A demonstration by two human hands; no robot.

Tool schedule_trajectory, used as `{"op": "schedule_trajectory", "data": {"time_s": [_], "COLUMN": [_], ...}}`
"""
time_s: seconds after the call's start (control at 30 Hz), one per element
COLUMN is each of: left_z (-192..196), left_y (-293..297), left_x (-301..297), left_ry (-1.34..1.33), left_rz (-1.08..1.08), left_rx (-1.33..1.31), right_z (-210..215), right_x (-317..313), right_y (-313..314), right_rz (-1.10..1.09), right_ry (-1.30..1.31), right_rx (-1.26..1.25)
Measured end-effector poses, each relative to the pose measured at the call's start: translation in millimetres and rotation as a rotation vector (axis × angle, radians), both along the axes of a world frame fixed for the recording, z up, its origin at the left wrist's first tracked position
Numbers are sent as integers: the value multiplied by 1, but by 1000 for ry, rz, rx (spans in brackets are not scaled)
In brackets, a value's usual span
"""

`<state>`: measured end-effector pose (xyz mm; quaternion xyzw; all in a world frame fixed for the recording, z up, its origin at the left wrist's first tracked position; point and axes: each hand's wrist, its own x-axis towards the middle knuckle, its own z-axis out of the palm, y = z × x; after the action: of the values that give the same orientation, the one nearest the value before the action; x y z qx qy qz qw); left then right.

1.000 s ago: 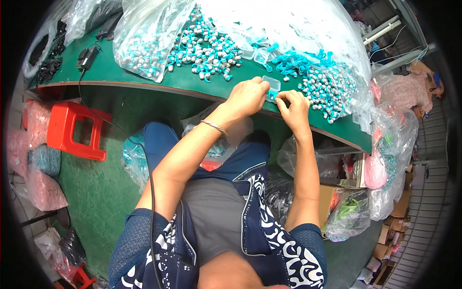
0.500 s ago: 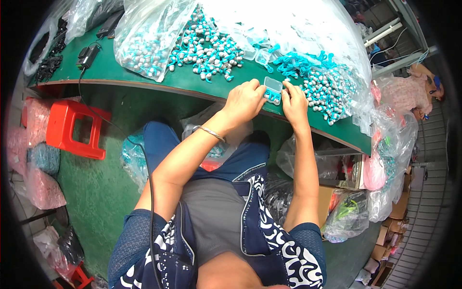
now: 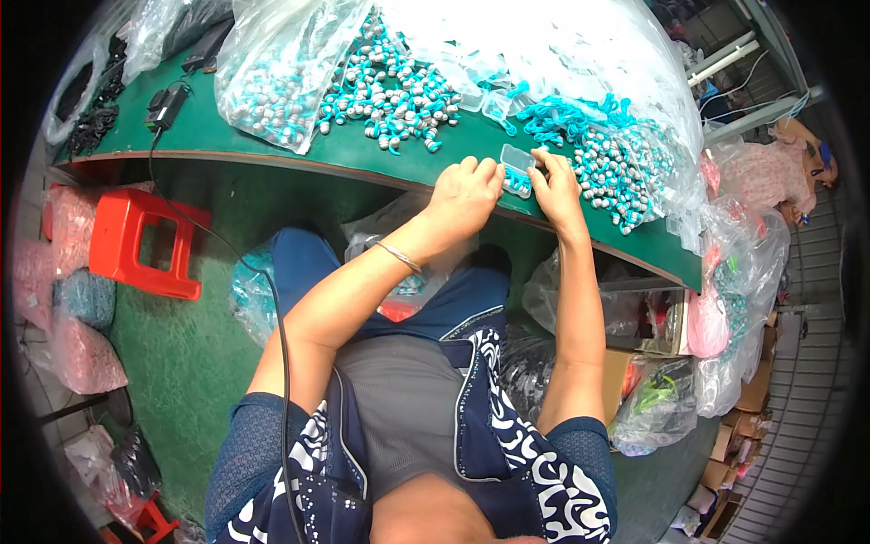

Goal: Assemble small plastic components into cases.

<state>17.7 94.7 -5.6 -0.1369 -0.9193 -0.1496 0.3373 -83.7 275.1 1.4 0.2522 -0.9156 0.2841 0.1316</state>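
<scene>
At the near edge of the green table, both hands are at a small clear plastic case (image 3: pixel 517 161) with its lid raised. Teal corded pieces (image 3: pixel 517 180) lie in its lower half. My left hand (image 3: pixel 463 197) is closed, its thumb and fingertips at the case's left side. From the right, my right hand (image 3: pixel 558 192) pinches the case, with the thumb on the near side and the fingers behind the lid. A heap of teal and grey-banded earplug-like pieces (image 3: pixel 621 177) lies just right of it. Teal cords (image 3: pixel 555 120) are bunched beyond.
Another heap of the pieces (image 3: pixel 390 95) lies left of centre, beside a filled clear bag (image 3: pixel 267 100). A large pile of clear plastic cases (image 3: pixel 553 45) covers the back. A black device (image 3: pixel 166 107) trails a cable at left. A red stool (image 3: pixel 145 243) stands on the floor.
The case has shifted slightly right and its lid leans a little differently. My left hand has turned slightly, with its fingers more curled. The right hand remains at the case.
</scene>
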Motion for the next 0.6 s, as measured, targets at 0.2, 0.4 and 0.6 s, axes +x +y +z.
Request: {"op": "schedule_trajectory", "data": {"time_s": [0.2,0.4,0.6], "left_z": [6,3,8], "left_y": [3,5,2], "left_x": [10,11,20], "left_ry": [-56,-35,-62], "left_rz": [27,41,-14], "left_rx": [-15,25,145], "right_z": [6,12,3], "right_x": [6,30,59], "right_y": [-1,0,0], "right_rz": [111,183,268], "right_ry": [-8,122,194], "right_rx": [-259,-323,-258]}}
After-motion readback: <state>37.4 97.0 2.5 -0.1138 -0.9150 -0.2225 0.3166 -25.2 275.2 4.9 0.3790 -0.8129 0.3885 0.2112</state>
